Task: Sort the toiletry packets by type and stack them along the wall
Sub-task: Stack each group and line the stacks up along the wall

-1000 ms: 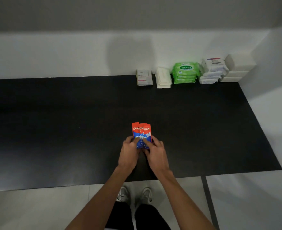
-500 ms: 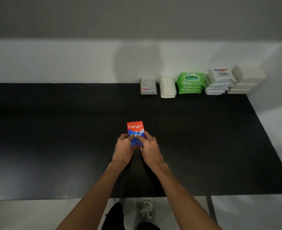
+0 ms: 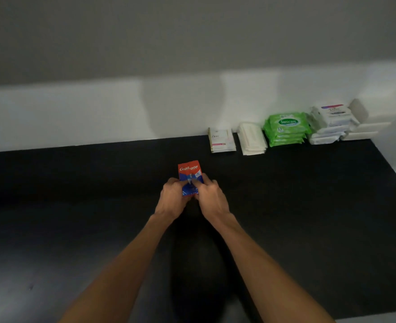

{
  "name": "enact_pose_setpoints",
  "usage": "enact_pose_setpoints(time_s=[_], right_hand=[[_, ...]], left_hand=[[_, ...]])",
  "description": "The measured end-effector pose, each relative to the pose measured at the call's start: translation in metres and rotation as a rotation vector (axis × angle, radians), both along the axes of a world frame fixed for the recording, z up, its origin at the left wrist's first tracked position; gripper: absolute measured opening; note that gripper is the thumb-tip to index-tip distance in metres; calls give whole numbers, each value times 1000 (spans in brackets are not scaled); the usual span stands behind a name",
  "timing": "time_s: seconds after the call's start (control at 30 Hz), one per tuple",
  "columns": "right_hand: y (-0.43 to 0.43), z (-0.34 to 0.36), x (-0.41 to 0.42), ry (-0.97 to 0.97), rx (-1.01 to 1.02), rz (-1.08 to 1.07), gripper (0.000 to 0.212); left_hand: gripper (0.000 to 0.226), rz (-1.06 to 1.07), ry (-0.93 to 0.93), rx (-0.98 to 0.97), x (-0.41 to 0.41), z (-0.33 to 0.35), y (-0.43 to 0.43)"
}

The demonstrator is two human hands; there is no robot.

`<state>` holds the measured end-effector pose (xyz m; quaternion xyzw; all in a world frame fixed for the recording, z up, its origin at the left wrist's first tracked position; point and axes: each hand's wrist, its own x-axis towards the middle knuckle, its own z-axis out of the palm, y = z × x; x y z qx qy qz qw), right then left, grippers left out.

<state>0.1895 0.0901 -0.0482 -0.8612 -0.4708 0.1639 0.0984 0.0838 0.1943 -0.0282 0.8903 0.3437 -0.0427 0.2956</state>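
A thin bundle of red-and-blue foil toothpaste sachets sits just above the centre of the frame, over the matte black desk and well short of the white wall behind it. How many sachets it holds cannot be told, nor whether its lower edge touches the desk. These will likely be very light, soft and floppy, with slick faces that slide over each other, so the bundle would fan apart if held loosely. The sensible place to hold is across both long edges near the lower half, squeezing the faces together so they stay squared up. That is roughly the grip shown: the left hand curls round the left edge and the right hand round the right, thumbs and fingertips pinching the blue lower part, with only the red top left free. Neither grip is spread; both are pressed close on the bundle. At the upper right, 5 sorted stacks line the wall: white soap sachets, plain cream packets, green wet-wipe packs, white wipe packs and white blocks. A free spot lies just left of the soap sachets, probably where this bundle belongs.
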Motion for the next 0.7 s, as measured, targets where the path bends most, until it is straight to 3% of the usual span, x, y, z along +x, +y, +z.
enact_pose_setpoints(time_s=[0.2, 0.33, 0.7], right_hand=[[42, 8, 19, 116, -92, -122, 73], [68, 6, 33, 102, -116, -162, 70], [89, 0, 48, 42, -10, -171, 62]], left_hand=[[52, -41, 50, 2, 34, -7, 49], [49, -70, -16, 26, 49, -15, 70], [51, -83, -20, 62, 79, -17, 92]])
